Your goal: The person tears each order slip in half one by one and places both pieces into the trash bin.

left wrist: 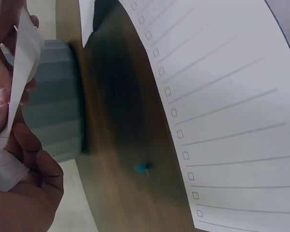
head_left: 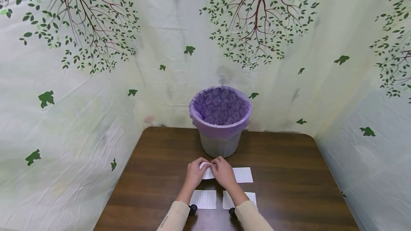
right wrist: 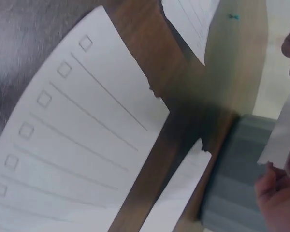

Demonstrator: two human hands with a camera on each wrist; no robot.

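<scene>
My left hand (head_left: 194, 174) and right hand (head_left: 223, 173) are close together over the table, pinching one small white sheet of paper (head_left: 208, 174) between thumbs and fingers. In the left wrist view the held paper (left wrist: 24, 67) stands almost edge-on, its lower end bent over near the curled fingers. The right wrist view catches part of the same paper (right wrist: 282, 133) with fingertips at its edge. Three lined sheets lie around my hands: one (head_left: 244, 175) right of the right hand, one (head_left: 203, 199) below the left hand, and another (head_left: 252, 198) partly under the right forearm.
A grey bin (head_left: 221, 147) with a purple liner (head_left: 221, 128) stands at the back of the brown wooden table (head_left: 282, 174), just beyond my hands. A small teal object (left wrist: 141, 168) lies on the table. Cloth printed with trees and leaves (head_left: 173, 92) hangs around the table.
</scene>
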